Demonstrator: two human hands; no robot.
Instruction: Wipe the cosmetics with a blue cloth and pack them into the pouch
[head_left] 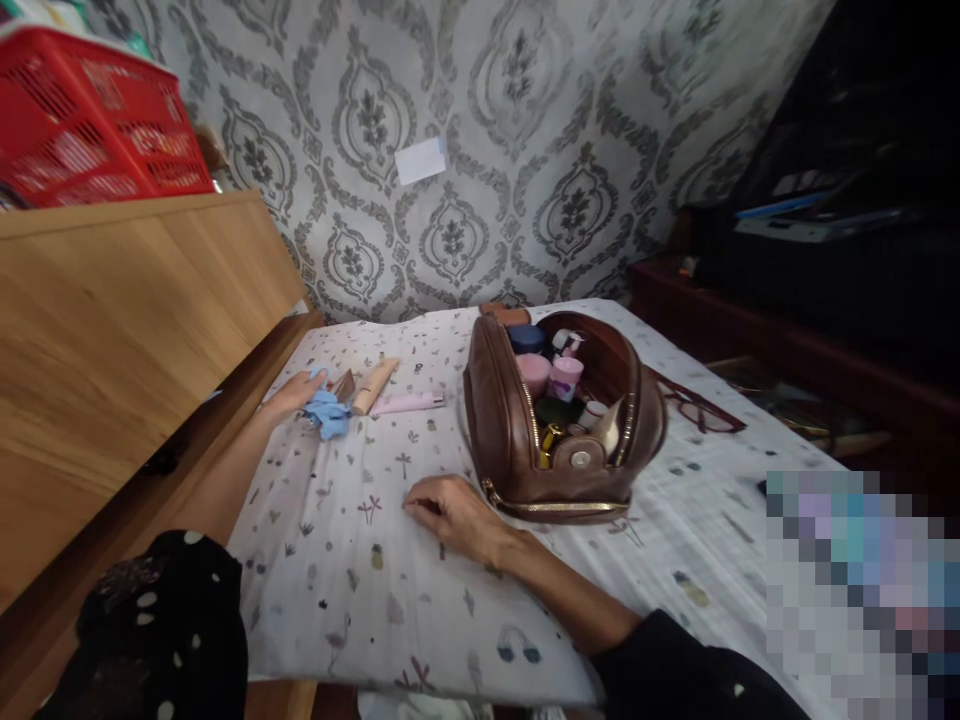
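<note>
On the left of the table, my left hand [297, 392] is closed on a crumpled light-blue cloth [328, 413]. Just right of the cloth lie a beige squeeze tube [376, 386] and a slim pink tube [409, 402], with a small brownish item [343, 385] partly hidden behind the cloth. My right hand [448, 508] rests on the tablecloth, fingers curled together and nothing visible in them. Beside it stands a brown cosmetic bag [495, 420], unzipped, its lid up. Inside are a pink jar [533, 374], a pink-and-white container [565, 378], a dark-blue lid [527, 338] and several other cosmetics.
A patterned white tablecloth [405, 600] covers the table. Red-framed glasses [705, 412] lie right of the bag, and a brown case [506, 315] sits behind it. A wooden cabinet [142, 290] bounds the left side, with a red basket [97, 120] on top. Patterned wallpaper is behind.
</note>
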